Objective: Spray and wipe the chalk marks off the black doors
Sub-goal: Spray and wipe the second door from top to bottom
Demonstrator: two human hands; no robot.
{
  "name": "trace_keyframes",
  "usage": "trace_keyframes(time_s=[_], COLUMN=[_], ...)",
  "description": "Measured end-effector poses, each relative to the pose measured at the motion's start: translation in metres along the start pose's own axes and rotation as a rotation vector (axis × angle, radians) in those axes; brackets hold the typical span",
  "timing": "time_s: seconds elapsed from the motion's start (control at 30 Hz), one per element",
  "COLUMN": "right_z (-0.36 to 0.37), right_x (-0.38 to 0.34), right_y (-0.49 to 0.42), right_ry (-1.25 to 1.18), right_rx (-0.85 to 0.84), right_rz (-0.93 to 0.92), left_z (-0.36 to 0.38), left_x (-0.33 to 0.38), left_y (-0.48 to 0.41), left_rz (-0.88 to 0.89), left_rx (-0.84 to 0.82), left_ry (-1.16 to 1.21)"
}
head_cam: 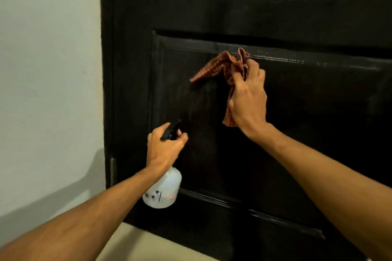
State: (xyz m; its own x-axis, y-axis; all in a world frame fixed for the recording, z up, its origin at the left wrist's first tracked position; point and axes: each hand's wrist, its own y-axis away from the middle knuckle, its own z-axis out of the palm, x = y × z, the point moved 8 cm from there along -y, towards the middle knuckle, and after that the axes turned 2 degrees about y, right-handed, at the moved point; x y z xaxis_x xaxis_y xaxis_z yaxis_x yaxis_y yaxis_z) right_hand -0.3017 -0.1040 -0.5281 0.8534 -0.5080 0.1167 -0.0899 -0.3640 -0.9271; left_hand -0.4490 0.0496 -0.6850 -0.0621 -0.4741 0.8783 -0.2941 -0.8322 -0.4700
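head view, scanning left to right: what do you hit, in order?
Pale wall → door hinge → left hand gripping the spray bottle (these overlap, so one stop) → checked cloth → right hand gripping it. The black door spans behind most of this, so it is unranked.

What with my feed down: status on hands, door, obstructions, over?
Left hand grips spray bottle, nozzle at black door. Right hand holds checked cloth at its panel top. Pale streaks there: chalk or glare, unclear. Nothing in the way.
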Motion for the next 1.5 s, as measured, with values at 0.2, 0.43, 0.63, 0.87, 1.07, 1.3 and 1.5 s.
trace_keyframes(time_s=[0.2,0.43,0.63,0.87,1.07,1.3,1.5], right_z=[0.107,0.094,0.102,0.194,0.213,0.21,0.238], right_x=[-0.112,-0.138,-0.177,-0.226,-0.243,-0.263,-0.287], right_y=[0.118,0.014,-0.024,0.178,0.206,0.151,0.235], right_ry=[0.209,0.229,0.319,0.26,0.213,0.125,0.112], right_rx=[-0.32,-0.187,-0.081,-0.372,-0.448,-0.331,-0.478], right_rz=[-0.847,-0.74,-0.583,-1.159,-1.264,-0.874,-1.232], left_z=[-0.044,-0.082,-0.106,-0.114,-0.134,-0.141,-0.154], left_x=[-0.024,-0.046,-0.055,-0.114,-0.161,-0.199,-0.214], left_y=[-0.01,-0.027,-0.038,-0.015,-0.004,0.003,0.007], left_rz=[0.005,-0.049,-0.052,-0.151,-0.228,-0.267,-0.216], left_rx=[0.078,0.117,0.172,0.082,0.077,0.125,0.133], left_ry=[-0.017,-0.032,-0.066,-0.14,-0.157,-0.149,-0.198])
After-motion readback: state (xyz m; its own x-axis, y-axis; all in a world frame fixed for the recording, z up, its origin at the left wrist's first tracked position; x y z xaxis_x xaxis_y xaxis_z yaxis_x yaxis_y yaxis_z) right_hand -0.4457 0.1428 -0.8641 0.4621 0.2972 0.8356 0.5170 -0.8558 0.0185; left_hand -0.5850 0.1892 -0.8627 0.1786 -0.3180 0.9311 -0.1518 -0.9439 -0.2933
